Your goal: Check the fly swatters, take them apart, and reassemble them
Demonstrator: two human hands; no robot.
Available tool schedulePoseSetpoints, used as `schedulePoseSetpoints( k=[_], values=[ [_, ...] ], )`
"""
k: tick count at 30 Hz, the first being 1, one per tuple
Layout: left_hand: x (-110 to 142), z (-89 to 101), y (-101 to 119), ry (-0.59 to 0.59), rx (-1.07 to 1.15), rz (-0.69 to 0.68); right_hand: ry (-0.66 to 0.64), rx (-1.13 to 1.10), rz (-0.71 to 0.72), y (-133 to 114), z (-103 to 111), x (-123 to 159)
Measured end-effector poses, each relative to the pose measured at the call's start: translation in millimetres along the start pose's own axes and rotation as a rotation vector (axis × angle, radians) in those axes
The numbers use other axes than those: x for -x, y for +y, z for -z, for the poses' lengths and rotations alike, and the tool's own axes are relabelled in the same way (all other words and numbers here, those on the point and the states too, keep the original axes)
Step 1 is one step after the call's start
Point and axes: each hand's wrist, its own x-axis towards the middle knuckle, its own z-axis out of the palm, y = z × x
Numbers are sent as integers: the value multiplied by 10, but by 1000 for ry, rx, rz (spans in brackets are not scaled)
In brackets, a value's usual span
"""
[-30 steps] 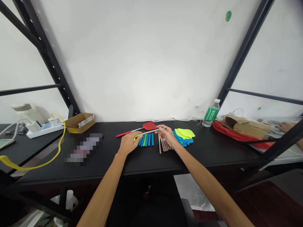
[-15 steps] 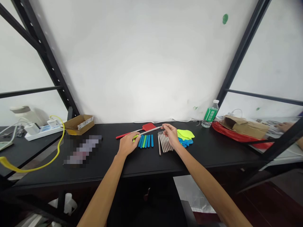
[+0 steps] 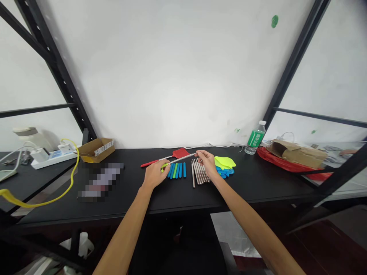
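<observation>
Closed around a yellow-green handle [image 3: 164, 166] is my left hand [image 3: 155, 174]. A thin metal rod [image 3: 183, 158] runs from that handle up to the right, and my right hand [image 3: 207, 162] pinches its far end. Below the rod lie several blue handles [image 3: 180, 170] and a green handle [image 3: 174, 171] in a row. Several metal rods [image 3: 196, 173] lie side by side under my right hand, partly covered by it. Beyond my hands rests a red fly swatter [image 3: 180, 153]. Yellow-green swatter heads [image 3: 225, 162] lie on blue ones [image 3: 225, 172] to the right.
A water bottle [image 3: 254, 139] stands at the back right, near a torn cardboard box [image 3: 301, 154] on red plastic [image 3: 275, 158]. At left are an open cardboard box [image 3: 96, 151], a blurred-out object [image 3: 101, 181], a power strip [image 3: 54, 160] and a yellow cable [image 3: 75, 168].
Both hands keep their hold on the handle and rod in nearly the same place. The view has shifted very slightly.
</observation>
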Motion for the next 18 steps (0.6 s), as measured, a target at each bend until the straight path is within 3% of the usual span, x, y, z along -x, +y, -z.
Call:
schedulePoseSetpoints(
  k=[18],
  values=[
    [-1,5,24,-29,15,11,-125,402,198,16,-52,119]
  ],
)
